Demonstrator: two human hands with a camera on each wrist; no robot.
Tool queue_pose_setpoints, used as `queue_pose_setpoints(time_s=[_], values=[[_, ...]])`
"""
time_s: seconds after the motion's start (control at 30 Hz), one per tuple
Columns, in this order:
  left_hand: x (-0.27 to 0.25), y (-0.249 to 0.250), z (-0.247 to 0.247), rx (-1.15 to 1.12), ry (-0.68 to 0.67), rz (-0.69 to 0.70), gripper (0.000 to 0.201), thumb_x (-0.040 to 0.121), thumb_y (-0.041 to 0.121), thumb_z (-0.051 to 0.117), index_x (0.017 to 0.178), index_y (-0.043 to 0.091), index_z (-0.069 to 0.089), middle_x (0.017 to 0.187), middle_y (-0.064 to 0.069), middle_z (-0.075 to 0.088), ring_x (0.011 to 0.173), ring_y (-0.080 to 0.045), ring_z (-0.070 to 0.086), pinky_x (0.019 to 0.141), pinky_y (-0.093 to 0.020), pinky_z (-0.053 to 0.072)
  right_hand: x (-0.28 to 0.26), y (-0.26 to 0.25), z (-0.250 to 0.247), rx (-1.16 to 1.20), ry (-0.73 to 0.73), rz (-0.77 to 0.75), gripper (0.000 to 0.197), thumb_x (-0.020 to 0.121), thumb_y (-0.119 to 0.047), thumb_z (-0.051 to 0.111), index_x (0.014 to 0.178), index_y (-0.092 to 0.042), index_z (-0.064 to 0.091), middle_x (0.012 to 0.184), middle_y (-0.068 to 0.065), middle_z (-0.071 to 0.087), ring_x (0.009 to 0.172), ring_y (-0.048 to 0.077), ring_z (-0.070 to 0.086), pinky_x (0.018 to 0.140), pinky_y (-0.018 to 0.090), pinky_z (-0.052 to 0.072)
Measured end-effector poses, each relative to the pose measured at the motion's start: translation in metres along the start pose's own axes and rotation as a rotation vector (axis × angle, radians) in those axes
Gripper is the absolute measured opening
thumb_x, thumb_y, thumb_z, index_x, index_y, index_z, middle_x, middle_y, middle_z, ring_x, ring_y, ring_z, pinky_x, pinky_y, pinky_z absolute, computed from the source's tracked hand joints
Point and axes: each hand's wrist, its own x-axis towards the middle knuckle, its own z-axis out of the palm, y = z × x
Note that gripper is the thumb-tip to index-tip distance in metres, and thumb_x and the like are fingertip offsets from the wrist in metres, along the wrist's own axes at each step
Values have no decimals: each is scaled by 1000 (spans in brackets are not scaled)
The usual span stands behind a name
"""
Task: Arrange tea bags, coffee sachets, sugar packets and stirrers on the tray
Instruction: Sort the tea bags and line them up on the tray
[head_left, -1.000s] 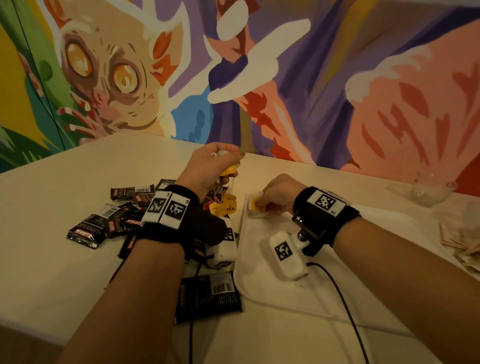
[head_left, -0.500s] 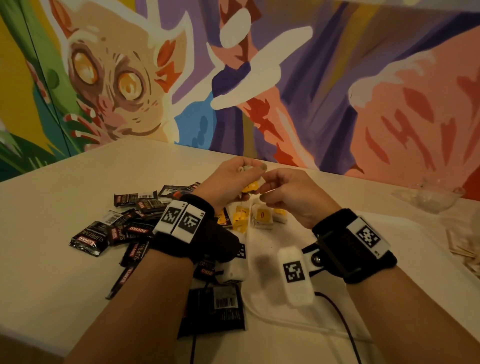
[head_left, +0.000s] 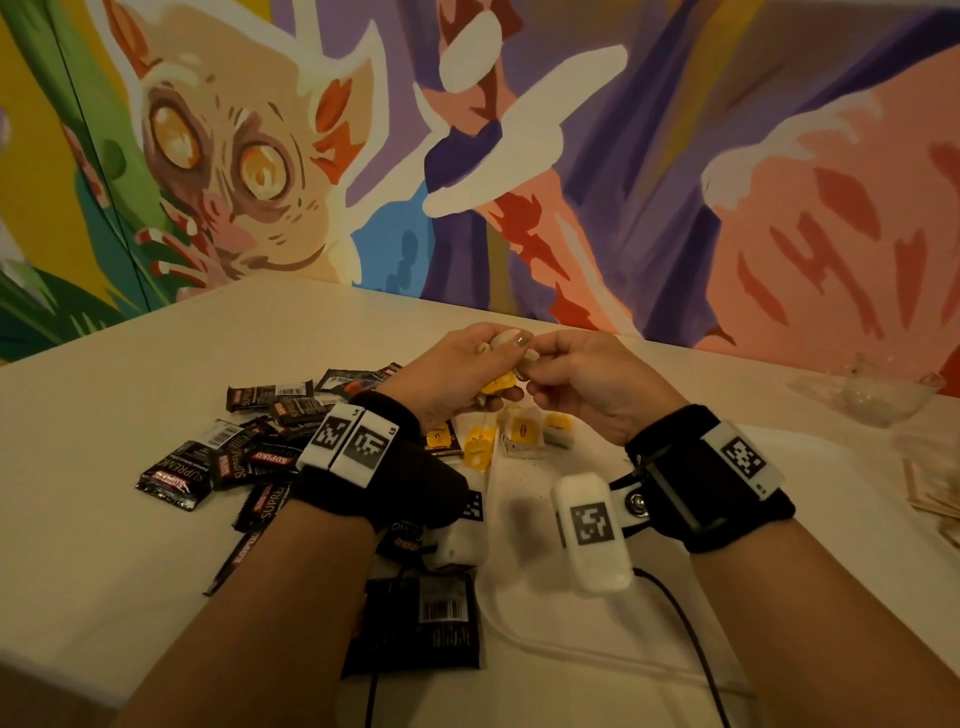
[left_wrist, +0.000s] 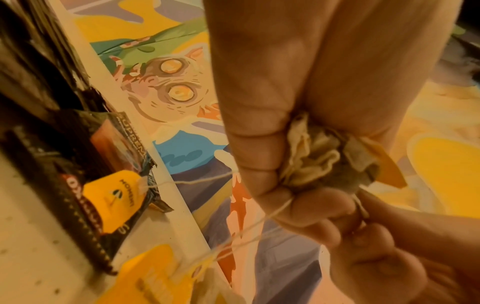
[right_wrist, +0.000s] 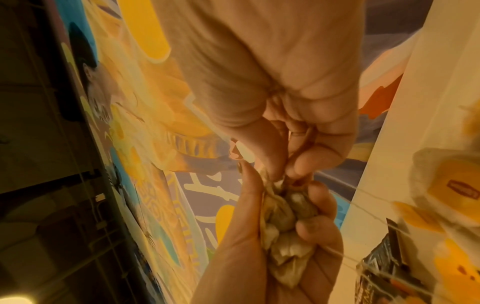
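My left hand (head_left: 478, 364) is raised over the table and grips a crumpled bunch of tea bags (left_wrist: 317, 160) (right_wrist: 283, 222), whose strings and yellow tags (left_wrist: 114, 197) hang down. My right hand (head_left: 566, 374) meets it and pinches one bag at the top of the bunch (right_wrist: 275, 181). Below the hands, two tea bags (head_left: 524, 434) with yellow labels lie at the far left corner of the white tray (head_left: 530, 639). Black coffee sachets (head_left: 244, 457) are heaped on the table left of the tray.
One black sachet (head_left: 421, 623) lies by the tray's near left edge. A clear plastic bag (head_left: 872, 395) and pale paper packets (head_left: 935, 488) sit at the far right. A black cable (head_left: 691, 634) crosses the tray. The painted wall stands behind the table.
My right hand has left the tea bag it set on the tray and risen to the left hand's bunch. The left hand has stayed raised with its tea bags.
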Motion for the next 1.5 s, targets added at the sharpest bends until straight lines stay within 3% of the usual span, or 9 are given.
queue_pose_setpoints(time_s=[0.2,0.4,0.67,0.9,1.03,1.17,1.27,1.37,1.5], values=[[1,1,-4,-19,118,16,23,93,23,57,115,19,59,88,-1,64,69,-11,61,54,-19,45,2,-8,-20,-133,178,-24,14,90,-1,53,88,-11,62,77,3,56,64,12,51,60,23,46],[3,0,-13,-10,313,96,19,92,17,56,108,23,64,86,3,58,70,-11,59,52,-19,43,-1,-15,-36,-101,135,-8,22,89,3,52,107,-5,63,78,7,58,66,14,53,62,24,49],[-8,8,-3,188,96,278,35,75,12,76,105,27,65,93,10,64,78,3,60,74,-16,50,1,-14,-23,99,62,-18,30,88,5,51,115,-5,57,73,8,55,59,14,47,54,24,38],[-5,10,0,83,227,279,6,85,16,67,88,18,71,89,-6,72,80,-13,64,77,-26,53,5,-8,-16,58,25,-100,22,90,1,53,106,-12,59,77,5,58,61,11,45,54,23,38],[-2,10,-3,39,312,225,14,90,20,61,78,25,68,72,2,62,68,-13,53,55,-22,45,9,-1,-17,-72,77,-109,26,95,-19,50,121,-17,52,98,1,58,80,12,46,69,26,40],[-1,9,-6,28,337,214,12,91,22,59,85,22,69,74,6,61,69,-11,52,53,-19,43,7,6,-9,-112,-202,-38,30,99,-41,33,112,-28,57,102,-3,66,106,19,58,94,37,40],[1,7,-9,-1,387,176,12,91,25,58,87,20,68,78,5,60,71,-11,52,54,-19,43,3,5,-12,-64,-310,26,30,99,-40,32,111,-25,55,88,7,70,101,22,63,104,47,35],[4,4,-14,-86,445,108,13,91,26,59,82,21,67,78,-1,59,65,-11,54,50,-18,42,1,1,-24,29,-308,65,20,97,-22,44,115,-20,51,69,6,63,88,23,68,93,45,46],[6,0,-19,-120,486,65,18,92,28,58,92,12,67,72,-2,58,57,-9,53,45,-15,41,0,-5,-42,174,-269,30,23,93,-5,44,111,-14,55,65,1,57,69,17,65,69,33,52]])
